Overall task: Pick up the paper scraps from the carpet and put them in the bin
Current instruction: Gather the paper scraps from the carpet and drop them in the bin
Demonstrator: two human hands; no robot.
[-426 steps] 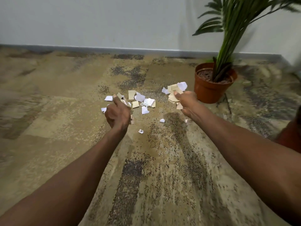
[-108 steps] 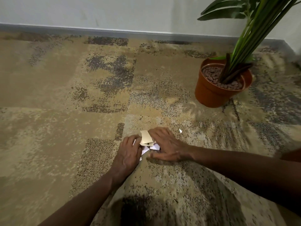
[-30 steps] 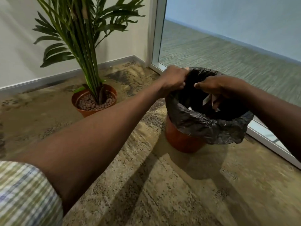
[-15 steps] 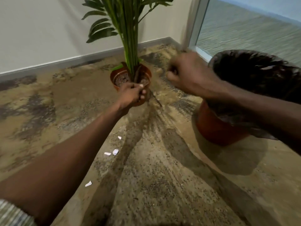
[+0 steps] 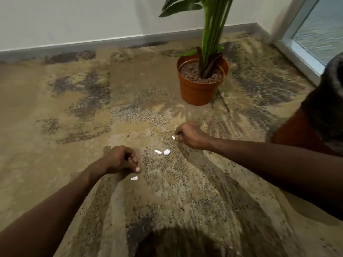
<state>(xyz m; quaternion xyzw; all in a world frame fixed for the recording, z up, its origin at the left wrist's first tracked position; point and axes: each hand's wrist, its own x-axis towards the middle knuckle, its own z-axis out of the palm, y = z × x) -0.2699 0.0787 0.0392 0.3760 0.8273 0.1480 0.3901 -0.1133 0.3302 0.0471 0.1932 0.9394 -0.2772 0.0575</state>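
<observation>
Scraps remain on the carpet (image 5: 55, 112): one (image 5: 134, 178) lies just below the loosely curled, empty left hand (image 5: 121, 160), two (image 5: 163, 152) between the hands. Another scrap (image 5: 173, 137) is pinched by the right hand (image 5: 191, 135). Being thin, featherlight and limp, each is best nipped at a raised edge.

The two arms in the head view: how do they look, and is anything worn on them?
Both forearms are bare up to the frame edge: no sleeves, watch, bracelet or gloves show. The left hand and the right hand carry no rings that I can see. One pale fingernail shows on the left hand.
</observation>
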